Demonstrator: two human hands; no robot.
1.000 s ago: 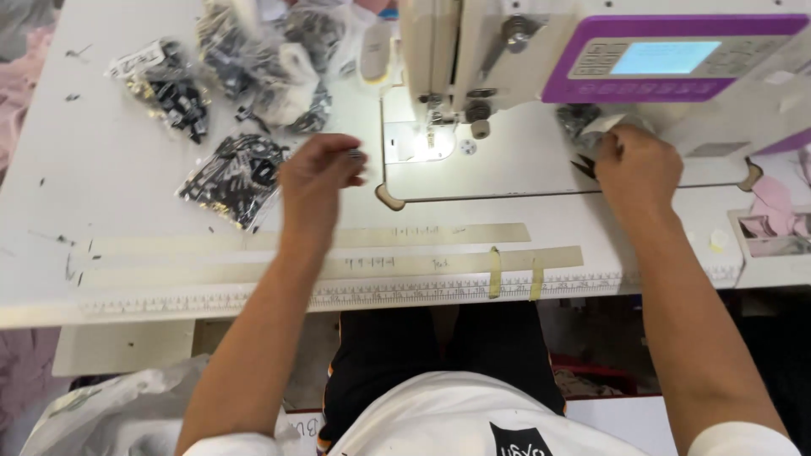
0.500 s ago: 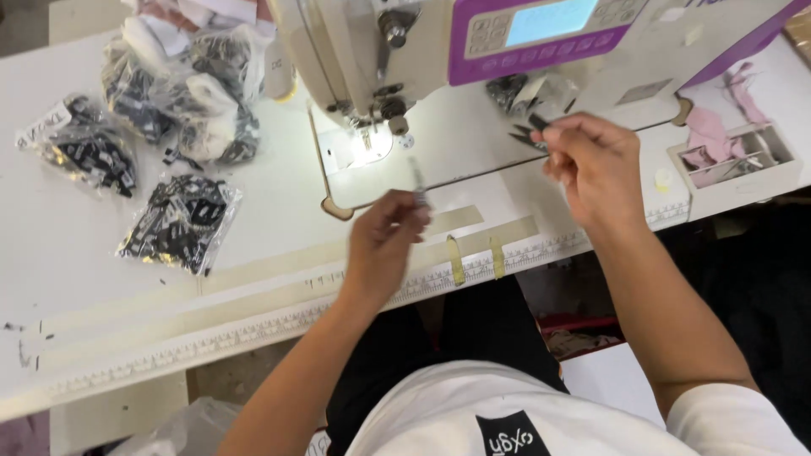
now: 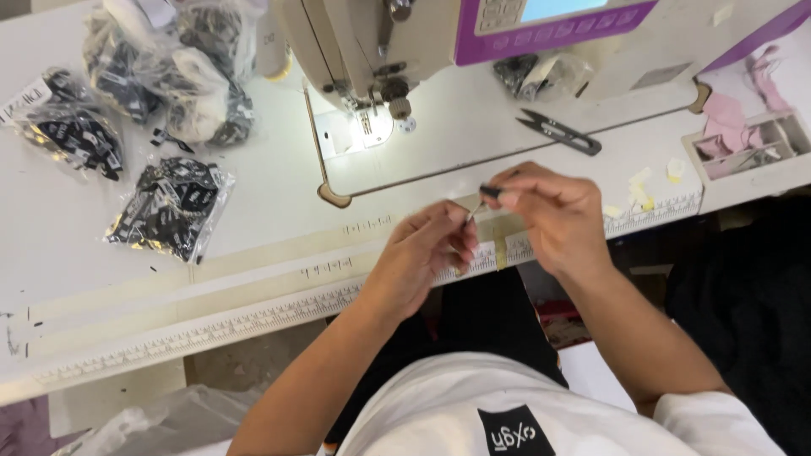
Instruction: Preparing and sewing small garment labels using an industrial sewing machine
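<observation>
Clear plastic bags of black-and-white woven labels [image 3: 173,209] lie on the white table at left, one apart [image 3: 72,127] at the far edge, others heaped [image 3: 182,72] behind. A pale blue screen [image 3: 556,8] sits in the sewing machine's purple panel [image 3: 549,29] (partly cropped). A further clear bag [image 3: 541,74] lies beneath it.

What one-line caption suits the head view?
Both hands, left hand and right hand, pinch a small thin dark-handled tool before a white sewing machine.

Bright, even light falls across the white bench [image 3: 253,211], with a small lamp under the sewing machine [image 3: 372,51] throwing a hot glare patch on the needle plate. The clear bags [image 3: 169,207] catch speckled glints. Shadows are soft and short. The hands [image 3: 507,228] are slightly motion-blurred; below the bench edge the floor sinks into near-black, and the frame tilts
</observation>
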